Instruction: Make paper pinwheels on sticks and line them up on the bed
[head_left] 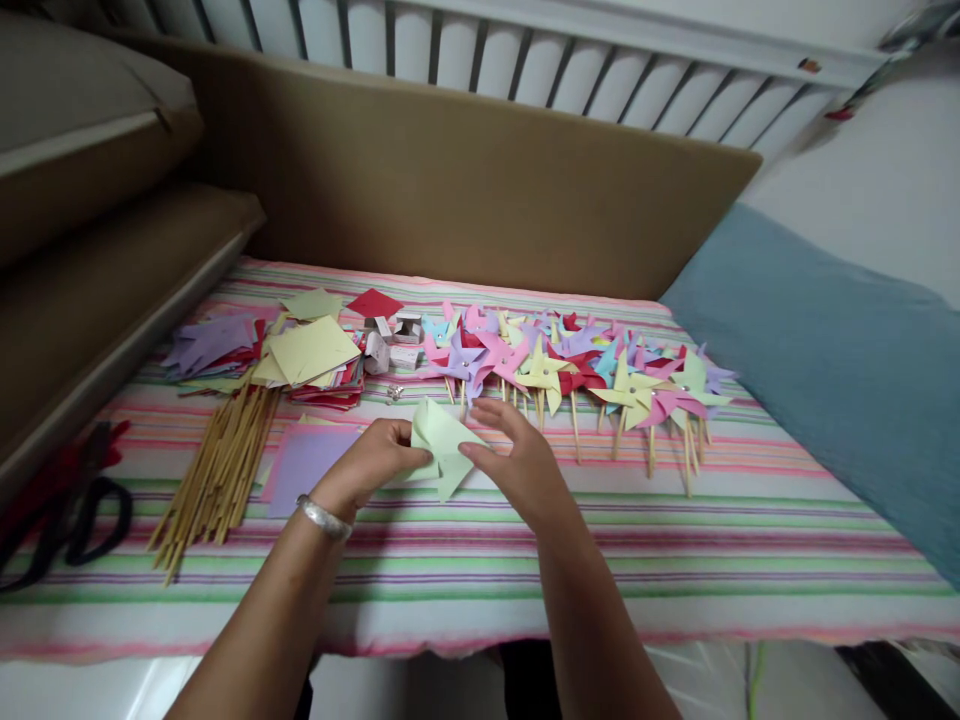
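Observation:
A pale green paper square (pixel 442 445), partly folded into pinwheel vanes, is held between both hands just above the striped cloth (pixel 675 540). My left hand (pixel 375 462), with a silver bracelet on the wrist, pinches its left side. My right hand (pixel 517 462) holds the right side, thumb and forefinger on the paper and the other fingers spread. A lilac paper sheet (pixel 304 465) lies flat under my left hand.
A row of finished paper pinwheels (pixel 577 370) on sticks lies behind the hands. A bundle of wooden sticks (pixel 217 470), stacks of coloured paper squares (pixel 307 350) and small white boxes (pixel 390 340) sit left. Scissors (pixel 67 520) rest at far left. A blue cushion (pixel 832 360) is right.

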